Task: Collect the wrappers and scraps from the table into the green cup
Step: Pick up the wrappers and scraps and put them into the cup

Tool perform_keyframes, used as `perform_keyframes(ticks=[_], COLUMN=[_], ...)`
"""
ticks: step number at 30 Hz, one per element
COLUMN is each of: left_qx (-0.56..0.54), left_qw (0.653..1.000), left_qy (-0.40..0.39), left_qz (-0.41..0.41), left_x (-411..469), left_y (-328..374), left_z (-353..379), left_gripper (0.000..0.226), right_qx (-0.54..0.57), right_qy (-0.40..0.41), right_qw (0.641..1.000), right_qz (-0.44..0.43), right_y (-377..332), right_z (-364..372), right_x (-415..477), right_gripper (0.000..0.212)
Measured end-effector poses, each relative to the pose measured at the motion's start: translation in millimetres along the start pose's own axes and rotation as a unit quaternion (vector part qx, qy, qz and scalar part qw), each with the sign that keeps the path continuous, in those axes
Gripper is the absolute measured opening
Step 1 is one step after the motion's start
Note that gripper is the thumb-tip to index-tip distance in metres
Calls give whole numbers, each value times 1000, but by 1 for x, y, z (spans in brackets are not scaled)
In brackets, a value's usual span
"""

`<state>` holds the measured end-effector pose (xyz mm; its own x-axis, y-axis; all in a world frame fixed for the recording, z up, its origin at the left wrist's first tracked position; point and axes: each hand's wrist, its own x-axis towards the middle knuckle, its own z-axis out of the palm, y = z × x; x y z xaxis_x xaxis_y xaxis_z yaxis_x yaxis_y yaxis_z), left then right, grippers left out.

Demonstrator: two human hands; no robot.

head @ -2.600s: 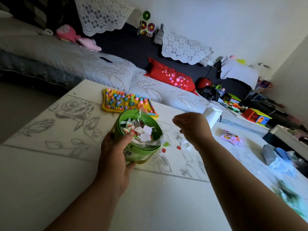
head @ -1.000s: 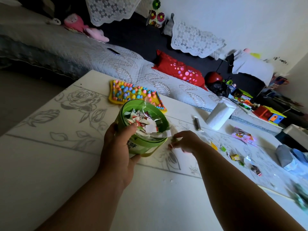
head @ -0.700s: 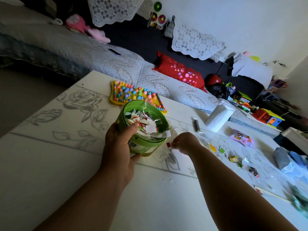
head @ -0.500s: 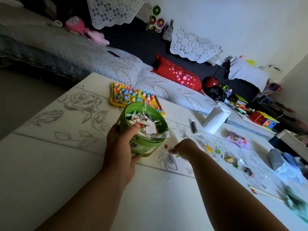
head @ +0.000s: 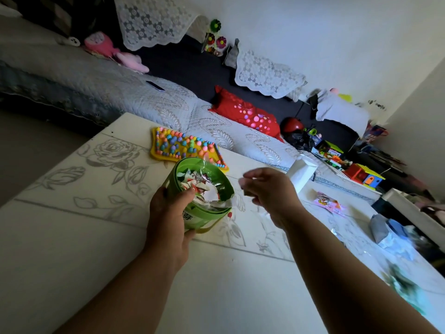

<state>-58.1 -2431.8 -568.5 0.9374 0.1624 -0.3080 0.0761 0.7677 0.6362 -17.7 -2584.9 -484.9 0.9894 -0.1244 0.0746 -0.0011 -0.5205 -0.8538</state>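
Note:
The green cup (head: pixel 204 220) is tilted toward me, held around its side by my left hand (head: pixel 168 222). It is filled with torn white, red and green paper scraps (head: pixel 204 189) and a clear wrapper that sticks over its rim. My right hand (head: pixel 269 191) hovers just right of the rim, above the table, with fingers pinched on a small scrap that is barely visible. A red scrap (head: pixel 230 214) lies on the white table (head: pixel 72 237) by the cup's base. A pink wrapper (head: pixel 327 203) lies farther right.
A yellow mat with coloured bumps (head: pixel 183 145) lies behind the cup. A white tissue pack (head: pixel 302 169) stands behind my right hand. A blue-grey cloth (head: pixel 385 230) and a blurred green item (head: pixel 404 285) sit near the table's right edge. A bed runs along the far side.
My right hand has lifted off the table, where it was pinching at small scraps, and now hangs beside the cup's rim. My left hand still holds the cup.

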Motion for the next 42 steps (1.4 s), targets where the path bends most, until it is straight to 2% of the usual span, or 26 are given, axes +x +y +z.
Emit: perform_keyframes(ticks=[5, 7, 9, 12, 14, 17, 19, 23, 29, 36, 39, 42], left_qx=[0, -2, -6, -14, -20, -31, -39, -40, -29, -29, -27, -29], left_qw=[1000, 1000, 1000, 1000, 1000, 999, 999, 999, 1000, 999, 999, 999], left_qy=[-2, -2, -1, -2, -3, -1, -2, -5, -8, -9, -11, -12], left_qz=[6, 4, 3, 12, 20, 23, 20, 18, 8, 10, 12, 10], left_x=[1, 1, 1, 3, 5, 8, 8, 13, 19, 16, 14, 12], left_y=[-1, -1, -1, 0, 1, 1, 1, -2, -2, -4, -3, -2], left_z=[0, 0, -2, -4, -4, -6, -7, -7, -10, -10, -9, -8], left_gripper=[45, 48, 48, 44, 43, 45, 46, 45, 43, 42, 41, 39], right_qx=[-138, -142, -103, -116, -212, -308, -313, -286, -287, -292, -297, -335], right_qy=[-84, -63, -8, 74, 36, -42, -43, -34, -48, -28, -27, -62], right_qw=[983, 983, 990, 989, 976, 947, 943, 950, 950, 949, 948, 933], right_qz=[-88, -101, -100, -57, -12, 86, 101, 124, 116, 118, 114, 117], right_y=[-32, -33, -28, 1, 35, 76, 87, 95, 98, 97, 95, 91], right_z=[34, 34, 26, 11, 9, 21, 31, 39, 39, 43, 40, 33], right_x=[-12, -12, -5, 13, 27, 31, 33, 46, 57, 54, 52, 49], right_gripper=[5, 9, 7, 15, 8, 41, 44, 34, 26, 16, 24, 32])
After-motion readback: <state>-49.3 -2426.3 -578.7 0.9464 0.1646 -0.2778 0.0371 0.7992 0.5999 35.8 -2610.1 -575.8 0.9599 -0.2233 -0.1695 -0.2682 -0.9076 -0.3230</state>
